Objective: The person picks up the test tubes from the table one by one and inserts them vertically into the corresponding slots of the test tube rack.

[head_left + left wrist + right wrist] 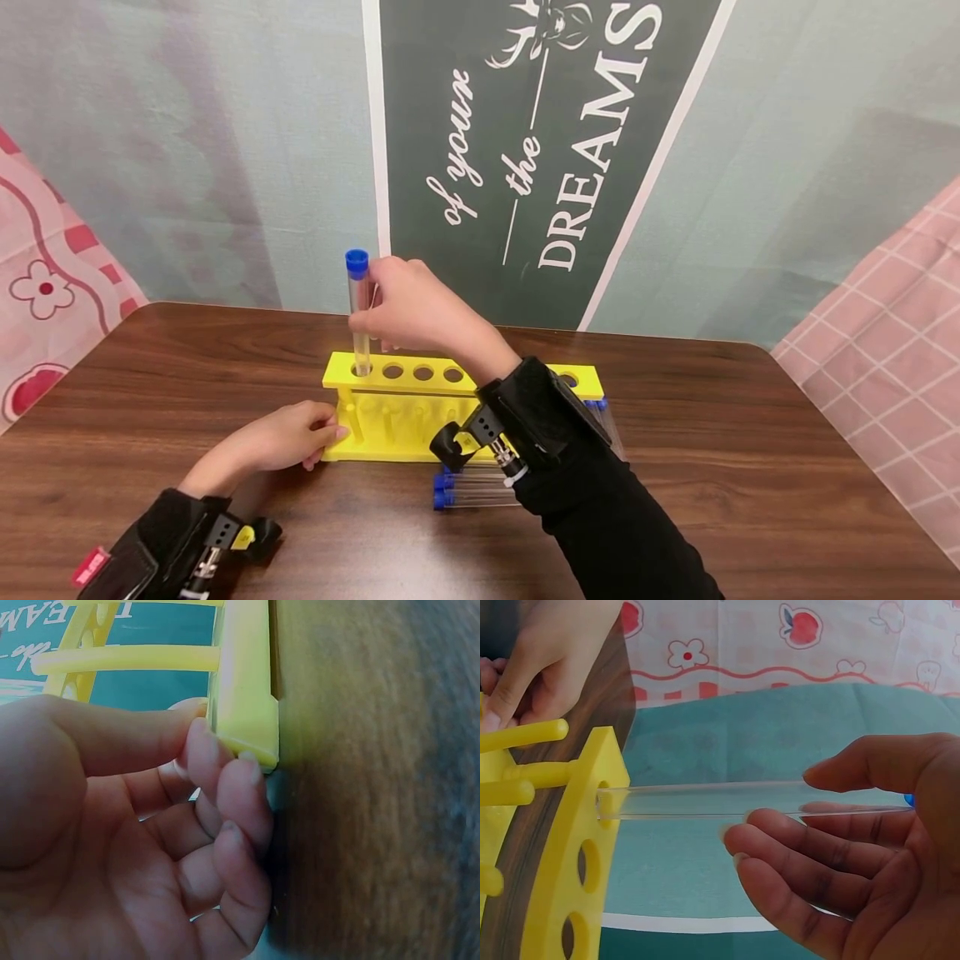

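test tube point(358, 292): clear, with a blue cap point(357, 264) on top; held nearly upright above the left end of the rack, its lower end at the leftmost hole; how deep it goes in is hard to tell
right hand point(408, 304): thumb and forefinger pinch the tube below the cap; the other fingers are loosely bent
left hand point(288, 437): thumb and fingertips pinch the left end of the rack's base
rack point(437, 386): yellow, upright on the table, a row of round holes along the top bar and pegs beneath; the right forearm hides part of it
loose tubes point(480, 497): blue-capped, lying on the table just in front of the rack; more show by its right end, partly hidden by the black sleeve point(600, 517)
table point(712, 467): dark brown wood grain
backdrop point(300, 167): pale blue-green, with a dark panel point(487, 275) of white lettering
side cloths: pink, flowered at left point(45, 283), checked at right point(885, 358)
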`<act>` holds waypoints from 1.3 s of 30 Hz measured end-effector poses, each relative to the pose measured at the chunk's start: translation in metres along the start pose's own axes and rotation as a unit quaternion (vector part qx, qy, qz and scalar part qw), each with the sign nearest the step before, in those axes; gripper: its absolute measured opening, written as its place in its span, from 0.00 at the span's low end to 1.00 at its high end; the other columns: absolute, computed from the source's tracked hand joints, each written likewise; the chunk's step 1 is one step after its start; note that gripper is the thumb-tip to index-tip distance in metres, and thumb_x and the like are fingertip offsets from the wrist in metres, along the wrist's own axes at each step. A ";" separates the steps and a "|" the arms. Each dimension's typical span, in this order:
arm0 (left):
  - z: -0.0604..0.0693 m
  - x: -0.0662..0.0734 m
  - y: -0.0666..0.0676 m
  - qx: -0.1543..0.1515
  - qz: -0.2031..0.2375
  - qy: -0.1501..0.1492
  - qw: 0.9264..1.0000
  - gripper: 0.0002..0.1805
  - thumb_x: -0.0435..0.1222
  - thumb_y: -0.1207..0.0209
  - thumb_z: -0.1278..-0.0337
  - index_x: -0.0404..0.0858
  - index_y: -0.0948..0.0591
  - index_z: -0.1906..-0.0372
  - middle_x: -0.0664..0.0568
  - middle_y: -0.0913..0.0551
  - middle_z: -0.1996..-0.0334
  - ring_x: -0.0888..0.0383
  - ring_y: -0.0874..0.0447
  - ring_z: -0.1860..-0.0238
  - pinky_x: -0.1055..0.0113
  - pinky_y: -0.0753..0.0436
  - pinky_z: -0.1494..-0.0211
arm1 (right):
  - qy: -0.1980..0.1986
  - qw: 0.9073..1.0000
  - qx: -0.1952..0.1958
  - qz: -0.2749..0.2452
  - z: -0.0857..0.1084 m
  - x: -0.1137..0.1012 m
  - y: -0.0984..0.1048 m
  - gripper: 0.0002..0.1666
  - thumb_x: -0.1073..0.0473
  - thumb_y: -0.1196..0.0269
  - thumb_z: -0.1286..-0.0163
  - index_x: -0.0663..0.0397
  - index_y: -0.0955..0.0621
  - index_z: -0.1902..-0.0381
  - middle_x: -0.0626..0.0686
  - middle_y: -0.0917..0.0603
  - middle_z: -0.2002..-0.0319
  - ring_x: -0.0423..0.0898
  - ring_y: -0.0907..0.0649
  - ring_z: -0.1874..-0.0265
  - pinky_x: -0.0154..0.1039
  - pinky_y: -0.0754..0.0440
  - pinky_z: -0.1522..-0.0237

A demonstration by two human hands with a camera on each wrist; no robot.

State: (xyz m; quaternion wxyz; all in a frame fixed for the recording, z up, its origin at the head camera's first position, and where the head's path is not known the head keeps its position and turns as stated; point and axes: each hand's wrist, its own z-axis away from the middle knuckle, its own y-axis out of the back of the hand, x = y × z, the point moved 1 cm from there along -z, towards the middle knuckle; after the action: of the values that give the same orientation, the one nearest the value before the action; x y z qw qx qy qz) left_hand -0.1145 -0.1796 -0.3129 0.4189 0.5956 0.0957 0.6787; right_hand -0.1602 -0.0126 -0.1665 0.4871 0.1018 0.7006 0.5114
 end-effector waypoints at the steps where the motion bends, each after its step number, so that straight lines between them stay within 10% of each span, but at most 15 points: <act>1: 0.000 0.000 0.000 0.000 0.000 0.001 1.000 0.13 0.36 0.49 0.36 0.36 0.30 0.77 0.53 0.32 0.86 0.59 0.36 0.84 0.67 0.36 0.77 | 0.000 1.000 0.000 0.002 -0.001 0.001 -0.001 0.06 0.61 0.40 0.38 0.57 0.25 0.72 0.50 0.20 0.75 0.41 0.20 0.84 0.31 0.23 0.76; 17: 0.000 -0.001 0.000 0.001 -0.002 -0.001 1.000 0.13 0.36 0.49 0.36 0.36 0.30 0.77 0.53 0.32 0.87 0.59 0.36 0.84 0.67 0.36 0.77 | -0.080 0.995 -0.052 -0.029 -0.004 0.017 -0.025 0.07 0.60 0.42 0.35 0.56 0.27 0.72 0.52 0.21 0.76 0.46 0.21 0.83 0.38 0.25 0.84; 39: 0.000 -0.002 0.001 0.002 -0.004 0.001 1.000 0.13 0.36 0.49 0.36 0.36 0.30 0.76 0.53 0.32 0.87 0.59 0.36 0.84 0.67 0.36 0.78 | -0.085 0.994 -0.065 -0.010 -0.014 0.029 -0.043 0.09 0.59 0.36 0.40 0.57 0.25 0.70 0.51 0.24 0.78 0.42 0.24 0.83 0.30 0.26 0.78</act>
State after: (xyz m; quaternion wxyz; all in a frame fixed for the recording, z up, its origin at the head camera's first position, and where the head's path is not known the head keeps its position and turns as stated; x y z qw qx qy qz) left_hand -0.1147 -0.1811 -0.3136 0.4209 0.5950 0.1000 0.6774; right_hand -0.1704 -0.0221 -0.2182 0.5553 0.1064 0.6229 0.5407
